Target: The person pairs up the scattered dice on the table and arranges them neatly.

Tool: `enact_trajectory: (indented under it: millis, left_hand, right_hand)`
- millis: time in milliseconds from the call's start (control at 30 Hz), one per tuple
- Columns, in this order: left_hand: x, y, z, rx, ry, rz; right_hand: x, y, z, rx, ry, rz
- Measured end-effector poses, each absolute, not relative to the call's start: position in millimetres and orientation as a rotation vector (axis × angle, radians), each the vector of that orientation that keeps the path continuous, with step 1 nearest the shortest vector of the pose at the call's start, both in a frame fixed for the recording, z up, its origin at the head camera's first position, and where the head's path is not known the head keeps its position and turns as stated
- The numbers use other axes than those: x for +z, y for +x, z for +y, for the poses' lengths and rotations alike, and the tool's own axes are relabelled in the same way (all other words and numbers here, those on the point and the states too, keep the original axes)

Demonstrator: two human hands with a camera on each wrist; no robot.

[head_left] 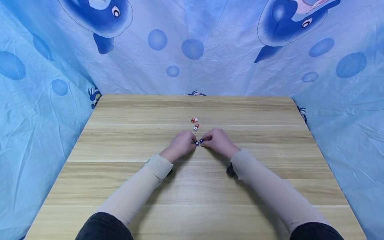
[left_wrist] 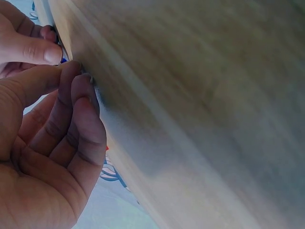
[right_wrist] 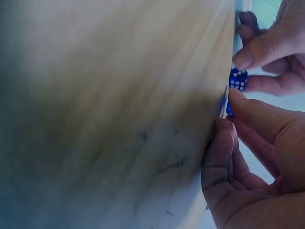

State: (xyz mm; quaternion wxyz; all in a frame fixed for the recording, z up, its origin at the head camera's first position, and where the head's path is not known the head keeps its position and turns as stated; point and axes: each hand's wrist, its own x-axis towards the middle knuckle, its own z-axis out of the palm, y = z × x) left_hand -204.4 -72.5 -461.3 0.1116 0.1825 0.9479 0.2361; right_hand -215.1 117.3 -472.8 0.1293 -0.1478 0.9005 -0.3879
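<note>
Both hands meet near the middle of the wooden table, each at a small blue die with white pips. My left hand (head_left: 182, 144) pinches one blue die (head_left: 196, 143) between thumb and finger; that die (right_wrist: 238, 79) shows its pips in the right wrist view. My right hand (head_left: 220, 142) holds the other blue die (head_left: 201, 141) by its fingertips, a narrow gap from the first. In the left wrist view, the left fingers (left_wrist: 88, 119) cover most of their die. Just beyond the hands lie two red dice, one red die (head_left: 193, 120) beside a white die (head_left: 196, 120).
A second red die (head_left: 197, 125) and white die (head_left: 195, 128) touch nearer the hands. The wood-grain table (head_left: 192, 193) reaches back to a blue curtain (head_left: 228, 73) with dolphins and bubbles, which also hangs along both sides.
</note>
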Motion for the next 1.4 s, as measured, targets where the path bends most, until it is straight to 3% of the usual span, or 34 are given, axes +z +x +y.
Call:
enact_trajectory:
  millis: [1400]
  left_hand:
    - [-462.9, -208.3, -74.7, 0.752, 0.518, 2.774]
  right_hand:
    - [-471.7, -207.3, 113.5, -1.068, -0.51, 2.658]
